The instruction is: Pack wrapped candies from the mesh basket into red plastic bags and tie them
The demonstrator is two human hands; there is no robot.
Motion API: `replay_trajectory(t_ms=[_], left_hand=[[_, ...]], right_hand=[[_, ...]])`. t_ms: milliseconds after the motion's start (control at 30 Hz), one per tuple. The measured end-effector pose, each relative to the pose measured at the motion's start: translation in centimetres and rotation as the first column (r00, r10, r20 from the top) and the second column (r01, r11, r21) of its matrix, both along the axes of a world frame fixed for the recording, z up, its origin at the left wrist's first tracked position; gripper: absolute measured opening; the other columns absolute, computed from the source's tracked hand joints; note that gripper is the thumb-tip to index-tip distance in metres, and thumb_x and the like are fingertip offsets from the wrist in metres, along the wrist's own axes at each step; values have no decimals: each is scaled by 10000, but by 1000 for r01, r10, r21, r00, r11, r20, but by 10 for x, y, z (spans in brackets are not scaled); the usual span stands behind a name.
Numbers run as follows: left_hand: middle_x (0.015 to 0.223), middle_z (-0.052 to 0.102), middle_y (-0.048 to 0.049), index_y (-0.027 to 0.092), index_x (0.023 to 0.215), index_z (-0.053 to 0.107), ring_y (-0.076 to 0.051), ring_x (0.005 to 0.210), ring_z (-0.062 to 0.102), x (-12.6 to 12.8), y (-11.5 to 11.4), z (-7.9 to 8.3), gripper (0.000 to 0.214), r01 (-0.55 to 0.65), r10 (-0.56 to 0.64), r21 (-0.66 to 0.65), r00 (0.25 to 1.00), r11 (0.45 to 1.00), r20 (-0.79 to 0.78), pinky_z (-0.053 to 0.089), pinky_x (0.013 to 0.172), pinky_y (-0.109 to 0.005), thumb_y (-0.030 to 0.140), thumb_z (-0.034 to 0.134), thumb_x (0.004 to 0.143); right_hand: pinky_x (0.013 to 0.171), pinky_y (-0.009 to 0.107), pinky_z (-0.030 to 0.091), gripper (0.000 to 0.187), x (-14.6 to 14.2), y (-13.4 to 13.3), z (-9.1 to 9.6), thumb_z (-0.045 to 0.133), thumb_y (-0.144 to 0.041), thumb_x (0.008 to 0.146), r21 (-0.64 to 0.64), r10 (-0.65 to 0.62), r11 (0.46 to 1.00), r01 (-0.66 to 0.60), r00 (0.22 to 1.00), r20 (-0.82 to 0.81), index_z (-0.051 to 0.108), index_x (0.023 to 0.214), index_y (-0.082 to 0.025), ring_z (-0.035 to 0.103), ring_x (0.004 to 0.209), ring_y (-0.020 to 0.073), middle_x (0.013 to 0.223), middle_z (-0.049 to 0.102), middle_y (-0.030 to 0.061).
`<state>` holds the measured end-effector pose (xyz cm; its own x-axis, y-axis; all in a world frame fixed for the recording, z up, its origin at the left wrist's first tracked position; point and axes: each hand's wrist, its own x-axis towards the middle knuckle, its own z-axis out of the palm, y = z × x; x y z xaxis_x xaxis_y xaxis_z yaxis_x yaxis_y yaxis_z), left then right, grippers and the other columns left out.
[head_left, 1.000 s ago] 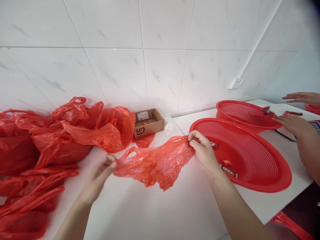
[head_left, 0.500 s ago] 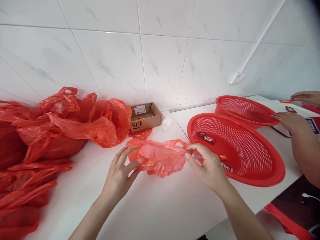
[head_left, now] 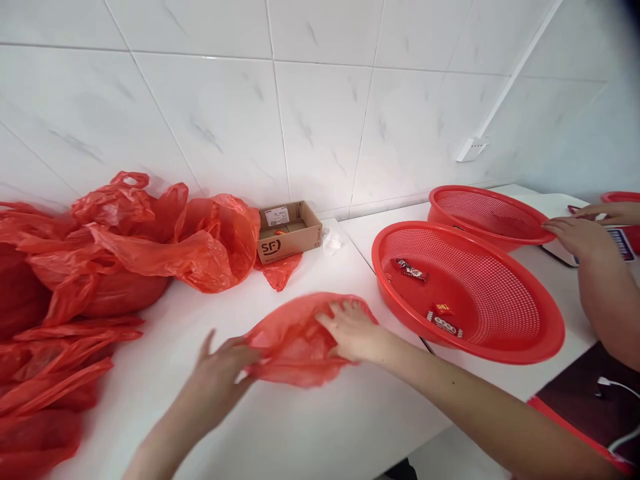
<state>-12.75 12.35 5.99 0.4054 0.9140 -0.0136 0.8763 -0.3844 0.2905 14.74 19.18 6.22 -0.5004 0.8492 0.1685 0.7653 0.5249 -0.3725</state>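
A crumpled red plastic bag (head_left: 293,337) lies on the white table (head_left: 325,427) in front of me. My left hand (head_left: 223,367) grips the bag's left edge, thumb and fingers closed on the plastic. My right hand (head_left: 350,330) reaches inside the bag's mouth, its fingers partly covered by the film. Just to the right stands a large red mesh basket (head_left: 500,333) with a few wrapped candies (head_left: 411,270) in it.
A heap of red plastic bags (head_left: 100,253) fills the left side. A small cardboard box (head_left: 287,233) stands at the tiled wall. A second red basket (head_left: 487,213) sits behind the first. Another person's hands (head_left: 583,233) rest at the far right.
The bag came down from being stretched between my hands onto the table. My right hand let go of its handle and pushed into the opening; my left hand shifted to the bag's edge.
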Motion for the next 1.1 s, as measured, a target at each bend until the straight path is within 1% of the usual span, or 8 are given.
replay_trajectory(t_ms=[133, 233, 300, 433, 567, 700, 800, 1100], left_hand=[[1067, 701, -17, 342, 918, 690, -302, 1072, 625, -22, -5, 14, 122, -198, 196, -91, 980, 976, -32, 43, 1089, -733, 371, 618, 824], [1165, 628, -65, 336, 1100, 659, -298, 986, 640, 2, -2, 22, 400, -295, 296, -20, 952, 955, 75, 293, 1057, -645, 592, 604, 797], [1192, 561, -113, 287, 1210, 599, -291, 923, 638, 22, 3, 20, 556, -439, 423, 82, 892, 895, 159, 481, 890, -526, 659, 543, 801], [1362, 407, -180, 259, 1463, 359, -326, 1024, 586, 39, 11, 3, 760, -530, 512, 247, 848, 812, 137, 515, 746, -442, 616, 521, 812], [1295, 519, -168, 241, 1505, 279, -348, 1030, 582, 29, 16, -6, 769, -566, 566, 136, 823, 813, 46, 472, 790, -467, 576, 468, 840], [929, 664, -112, 215, 1109, 626, -370, 1012, 578, 36, 16, 0, 502, -577, 583, -88, 807, 812, 95, 434, 798, -442, 597, 462, 828], [726, 620, -37, 250, 834, 617, -281, 742, 589, 54, 11, 6, 417, -592, 643, -251, 706, 766, 298, 416, 681, -357, 644, 482, 813], [751, 655, -34, 227, 857, 647, -225, 676, 601, 74, 10, 5, 485, -368, 678, -571, 336, 734, 654, 466, 613, -305, 688, 626, 708]], right_hand=[[954, 532, 444, 638, 6, 8, -1, 857, -66, 439, -59, -48, 997, 57, 987, 154, 693, 1036, -220, 596, 1100, 401, 1129, 679, 165], [1026, 579, 382, 621, -4, -3, 12, 839, -82, 512, -66, -28, 997, 45, 969, 244, 693, 1104, -202, 546, 1173, 438, 1229, 637, 186], [1033, 538, 407, 501, -6, -14, 29, 814, -227, 650, -92, 33, 996, -11, 969, 245, 690, 1135, -228, 559, 1178, 398, 1221, 651, 146], [932, 366, 517, 316, 29, -16, 80, 595, -414, 886, -198, 147, 968, -152, 988, -38, 633, 1199, -402, 623, 1130, 240, 1224, 666, -37], [918, 362, 497, 336, 103, 36, 105, 505, -409, 936, -75, -244, 967, 245, 969, 30, 604, 1235, -293, 624, 1106, 238, 1247, 653, 24], [884, 405, 494, 599, 167, 94, 71, 632, -351, 866, -155, -390, 872, 464, 850, 355, 461, 1414, -181, 614, 1107, 315, 1309, 584, 173], [881, 360, 485, 616, 185, 109, 35, 695, -258, 820, -196, -362, 867, 458, 850, 384, 497, 1401, -208, 632, 1073, 289, 1279, 597, 163], [826, 367, 502, 479, 183, 118, 5, 646, -78, 787, -120, -483, 834, 539, 818, 312, 598, 1257, -159, 663, 953, 281, 1174, 637, 192]])
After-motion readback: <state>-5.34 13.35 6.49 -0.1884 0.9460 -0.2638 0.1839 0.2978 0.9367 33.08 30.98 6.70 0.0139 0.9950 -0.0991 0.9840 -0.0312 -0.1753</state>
